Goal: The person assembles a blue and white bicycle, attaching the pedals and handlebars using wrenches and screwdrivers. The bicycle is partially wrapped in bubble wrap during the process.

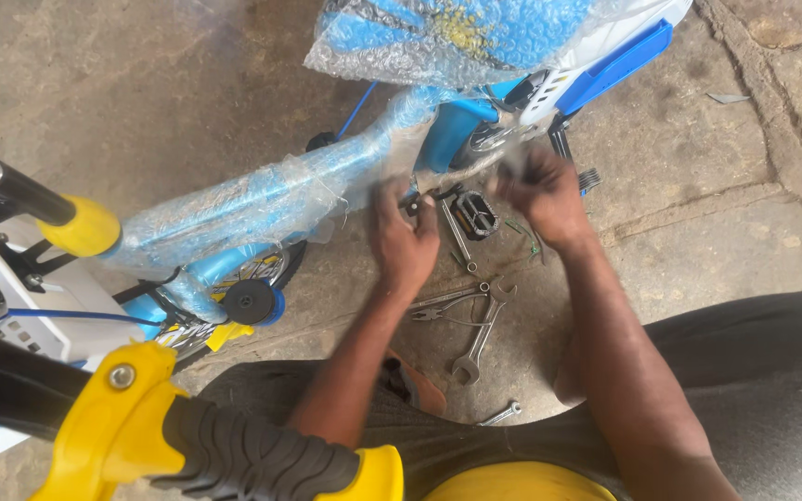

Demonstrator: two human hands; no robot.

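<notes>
Both hands, left hand [403, 243] and right hand [544, 197], blurry around the pedal [475, 214], grip unclear; fingers could slip onto the spanners [480, 336] on the floor

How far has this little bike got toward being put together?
Partway, it seems. Done: the yellow-and-black handlebar grip is on. In hand: the left hand and right hand work by the black pedal near the crank, too blurred to see how. Left: bubble wrap covers the blue frame, and spanners lie on the concrete floor.
</notes>
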